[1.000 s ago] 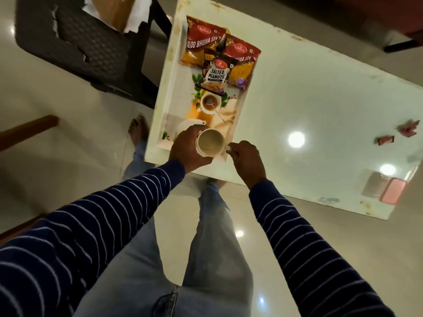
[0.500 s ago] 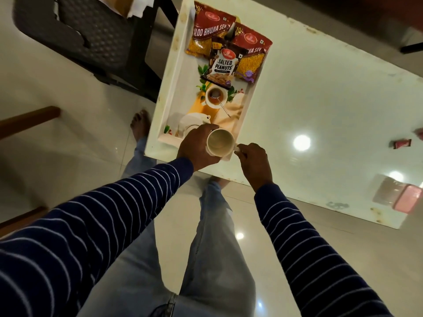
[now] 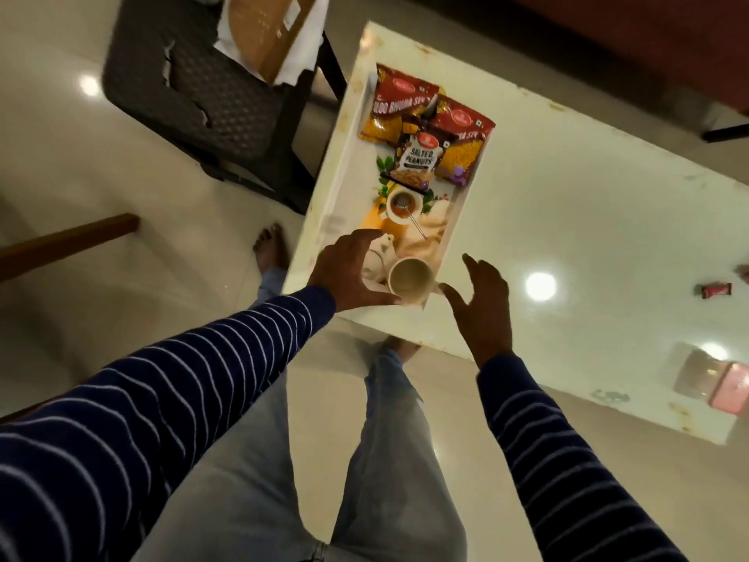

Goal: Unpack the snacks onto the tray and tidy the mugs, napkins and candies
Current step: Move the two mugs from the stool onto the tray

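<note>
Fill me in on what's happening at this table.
A person in a striped sleeve is setting a mug at the near end of the tray. The left hand and right hand are both open beside it. Three snack packets lie at the tray's far end. A red candy sits on the table.

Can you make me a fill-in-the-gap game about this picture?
1. The mug stands on the ____.
2. The front snack packet says "Salted ____".
3. Counting packets on the tray, there are ____.
4. The right hand is ____, fingers spread beside the mug.

Missing words: tray; Peanuts; three; open
</note>
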A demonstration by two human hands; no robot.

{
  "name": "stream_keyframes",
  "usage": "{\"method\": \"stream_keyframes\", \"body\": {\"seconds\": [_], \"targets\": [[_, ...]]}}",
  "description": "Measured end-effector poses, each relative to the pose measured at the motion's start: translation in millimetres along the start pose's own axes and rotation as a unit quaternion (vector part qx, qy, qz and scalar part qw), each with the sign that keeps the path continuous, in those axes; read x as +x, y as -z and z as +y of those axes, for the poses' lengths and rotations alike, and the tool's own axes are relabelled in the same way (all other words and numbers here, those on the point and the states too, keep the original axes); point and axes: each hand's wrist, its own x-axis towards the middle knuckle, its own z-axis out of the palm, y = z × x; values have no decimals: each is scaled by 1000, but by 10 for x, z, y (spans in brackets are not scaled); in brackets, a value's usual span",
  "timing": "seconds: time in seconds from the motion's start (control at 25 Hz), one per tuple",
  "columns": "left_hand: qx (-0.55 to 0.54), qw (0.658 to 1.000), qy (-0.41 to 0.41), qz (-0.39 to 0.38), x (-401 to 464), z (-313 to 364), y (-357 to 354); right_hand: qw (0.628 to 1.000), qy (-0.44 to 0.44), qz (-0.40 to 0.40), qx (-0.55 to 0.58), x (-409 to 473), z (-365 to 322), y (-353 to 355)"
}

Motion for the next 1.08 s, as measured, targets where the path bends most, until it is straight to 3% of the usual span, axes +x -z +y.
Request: {"method": "stream_keyframes", "body": {"seconds": [0.16, 0.24, 0.44, 0.56, 0.72, 0.92, 1.08], "targets": [[-16, 997, 45, 59, 96, -458, 684, 996, 41, 66, -39, 167, -318, 238], [-58, 984, 104, 133, 182, -740, 1152, 993, 74, 76, -55, 405, -718, 334], [-164, 915, 183, 321, 530, -1192, 2104, 983, 157, 81, -54, 990, -1870, 297], [-213, 881, 203, 371, 802, -1323, 2586, 976, 201, 61, -62, 1338, -2592, 157], [-230, 883, 168, 373, 1214, -1410, 3008, 974, 224, 32, -28, 1795, -3547, -47], [-182, 929, 152, 285, 1656, -1558, 3327, 976, 219, -12, -9, 2320, -4334, -335], [-127, 958, 126, 222, 1972, -1736, 3488, 982, 187, 4, -8, 2632, -4639, -573]]}}
